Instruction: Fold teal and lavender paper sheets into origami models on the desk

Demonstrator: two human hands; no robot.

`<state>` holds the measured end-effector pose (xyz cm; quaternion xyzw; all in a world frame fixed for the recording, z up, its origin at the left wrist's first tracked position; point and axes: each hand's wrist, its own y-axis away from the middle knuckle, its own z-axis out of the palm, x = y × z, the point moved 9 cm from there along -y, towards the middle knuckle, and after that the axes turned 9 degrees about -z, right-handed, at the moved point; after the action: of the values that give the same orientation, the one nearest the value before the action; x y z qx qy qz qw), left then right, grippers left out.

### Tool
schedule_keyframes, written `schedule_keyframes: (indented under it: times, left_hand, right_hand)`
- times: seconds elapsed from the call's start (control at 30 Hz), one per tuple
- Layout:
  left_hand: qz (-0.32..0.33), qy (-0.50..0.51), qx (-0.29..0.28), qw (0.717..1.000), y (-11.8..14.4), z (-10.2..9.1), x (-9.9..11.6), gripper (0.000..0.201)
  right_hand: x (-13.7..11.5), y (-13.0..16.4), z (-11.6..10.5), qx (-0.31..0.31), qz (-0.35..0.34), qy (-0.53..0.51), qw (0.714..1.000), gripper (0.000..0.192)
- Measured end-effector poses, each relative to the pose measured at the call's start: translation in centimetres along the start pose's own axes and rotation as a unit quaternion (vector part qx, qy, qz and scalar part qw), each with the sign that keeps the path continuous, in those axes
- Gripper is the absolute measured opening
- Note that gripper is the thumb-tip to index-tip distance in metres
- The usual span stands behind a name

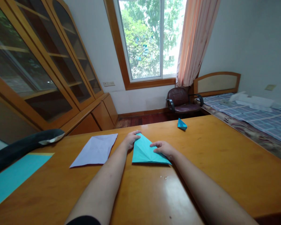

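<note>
A turquoise sheet of paper (142, 154) with crease lines lies on the table before me, its top narrowing to a point. My left hand (132, 139) has its fingers closed on the paper's upper left edge, near that point. Over the slanting right edge rests my right hand (163, 148), its fingers stretched out and touching the paper; the fingertips on its underside are hidden. Farther back on the right stands a small folded blue paper boat (182, 124), apart from both hands.
A creased pale lilac sheet (93, 150) lies left of my left arm. Beyond it are a larger turquoise sheet (18, 173) and a dark curved object (25, 144) at the wooden table's (215, 156) left side. A brown chair (184, 101) and a bed (255, 109) stand behind.
</note>
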<state>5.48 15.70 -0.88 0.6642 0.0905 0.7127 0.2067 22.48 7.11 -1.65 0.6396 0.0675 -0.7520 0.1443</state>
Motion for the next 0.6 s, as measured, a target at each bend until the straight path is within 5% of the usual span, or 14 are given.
schedule_keyframes:
  times: [0.37,0.6]
  left_hand:
    - [0.007,0.108,0.065,0.992,1.6,-5.7,0.8,0.059]
    - [0.058,0.191,0.108,0.974,3.0,-7.0,-0.1,0.057]
  right_hand:
    - [1.0,0.3,-0.7,-0.048,0.060,-0.059,0.995,0.030]
    - [0.1,-0.5,-3.2,0.015,0.008,-0.058,0.998,0.014]
